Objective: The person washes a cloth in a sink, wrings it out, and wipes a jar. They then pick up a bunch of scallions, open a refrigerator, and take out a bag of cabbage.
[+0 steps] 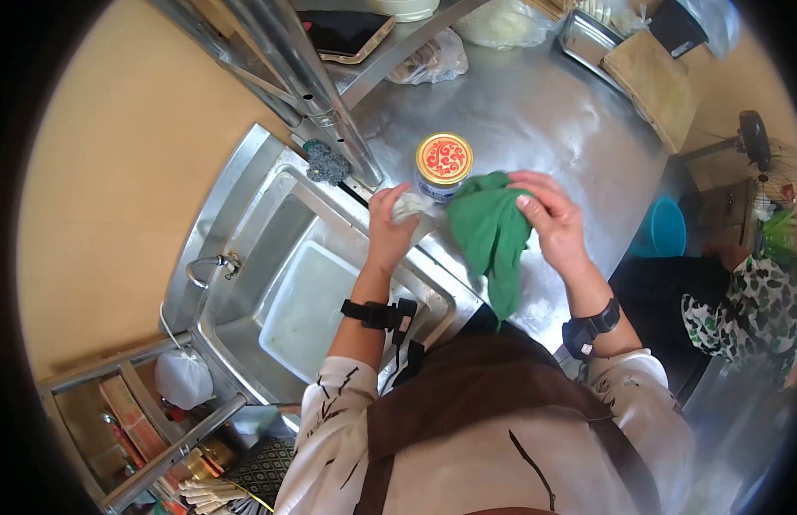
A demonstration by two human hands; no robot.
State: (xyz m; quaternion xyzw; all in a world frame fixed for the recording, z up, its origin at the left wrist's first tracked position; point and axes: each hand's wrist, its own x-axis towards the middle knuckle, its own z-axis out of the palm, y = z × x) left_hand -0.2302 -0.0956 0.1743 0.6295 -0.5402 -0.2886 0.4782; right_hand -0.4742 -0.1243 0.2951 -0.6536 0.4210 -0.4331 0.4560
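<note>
My right hand [555, 221] grips a green cloth [489, 227] by its upper right edge, and the rest of the cloth hangs down towards my apron. My left hand [392, 225] is at the sink's edge, thumb and fingers curled around a small whitish, crumpled piece [408, 206]; its material is unclear. Between and just beyond my hands stands a round tin [444, 161] with a gold-rimmed lid in a red pattern. The cloth overlaps the tin's lower right side in this view.
On the left is a steel sink [244, 257] with a pale plastic tub [308, 300] inside. A grey scourer [327, 163] lies by the shelf post [330, 103]. A cutting board [652, 86] stands at the counter's far right. A person in a camouflage-patterned hat [751, 305] is at right, near a blue bucket [660, 227].
</note>
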